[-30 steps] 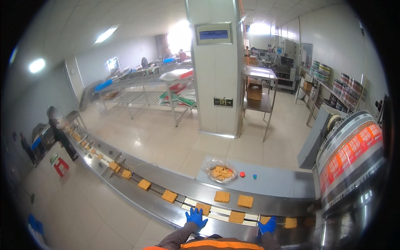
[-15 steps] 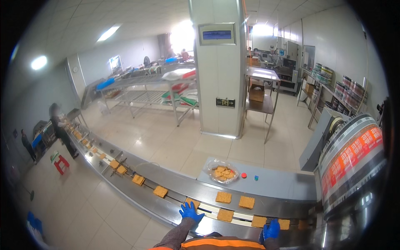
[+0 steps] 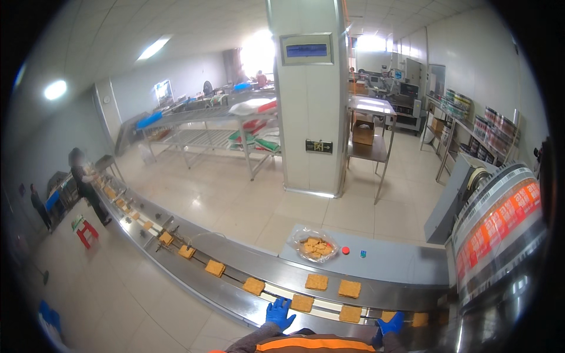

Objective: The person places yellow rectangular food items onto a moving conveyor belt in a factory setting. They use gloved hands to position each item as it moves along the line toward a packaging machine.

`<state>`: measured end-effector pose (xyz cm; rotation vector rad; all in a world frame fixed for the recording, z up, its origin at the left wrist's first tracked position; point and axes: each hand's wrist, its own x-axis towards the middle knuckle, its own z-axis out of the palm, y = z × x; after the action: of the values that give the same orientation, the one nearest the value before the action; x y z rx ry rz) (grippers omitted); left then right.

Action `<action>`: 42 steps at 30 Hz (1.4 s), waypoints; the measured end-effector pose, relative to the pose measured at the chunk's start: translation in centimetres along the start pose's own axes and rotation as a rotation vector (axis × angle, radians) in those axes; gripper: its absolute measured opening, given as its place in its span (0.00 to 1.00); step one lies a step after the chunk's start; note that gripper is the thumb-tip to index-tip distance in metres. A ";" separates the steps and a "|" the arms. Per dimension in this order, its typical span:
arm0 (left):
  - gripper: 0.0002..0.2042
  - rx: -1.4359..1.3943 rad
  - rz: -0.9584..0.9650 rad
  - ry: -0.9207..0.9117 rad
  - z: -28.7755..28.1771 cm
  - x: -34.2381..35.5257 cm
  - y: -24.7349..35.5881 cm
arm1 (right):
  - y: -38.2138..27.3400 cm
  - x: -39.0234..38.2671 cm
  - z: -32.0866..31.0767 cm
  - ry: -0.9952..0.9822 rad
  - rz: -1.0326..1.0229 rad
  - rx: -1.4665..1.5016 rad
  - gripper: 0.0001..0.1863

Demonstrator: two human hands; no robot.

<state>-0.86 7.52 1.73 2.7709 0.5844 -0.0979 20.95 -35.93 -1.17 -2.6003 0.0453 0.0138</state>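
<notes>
Moved since the earlier frame: your left hand (image 3: 280,314), now a little rightward and nearer you; your right hand (image 3: 392,322), slightly rightward; the row of square biscuits (image 3: 253,286), at new places along the conveyor (image 3: 223,297). Left hand: gloved in blue, fingers spread, holding nothing, resting by the channel between two biscuit pieces, tips just beside the nearer rightward one. Right hand: same glove, over a partly covered biscuit (image 3: 386,315) at the channel; whether it grips or merely steadies is not determinable. Ahead of it, one further biscuit (image 3: 419,319), near the machine's dark end. Set apart on the far metal ledge: two biscuit stacks (image 3: 316,282). Beyond, on the grey surface (image 3: 406,262): a clear bag (image 3: 334,242) of loose biscuits. Handling, as judged: keep touches light and flat, square each piece to the channel, hold the gaps even, press no edges; keep the right fingers well short of the machine. Obscured or cut off: your right palm's underside; the channel's right end, in shadow; the film roll (image 3: 500,217), cropped by the lens rim; the distant biscuits, too small to count.
</notes>
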 end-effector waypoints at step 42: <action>0.25 -0.140 -0.202 -0.072 -1.1 5.2 3.4 | 0.9 -0.2 1.9 0.009 -0.166 0.181 0.55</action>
<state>5.29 6.87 3.02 2.5557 0.8185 -0.1932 20.68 -35.70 -3.29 -2.4147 -0.1592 -0.0594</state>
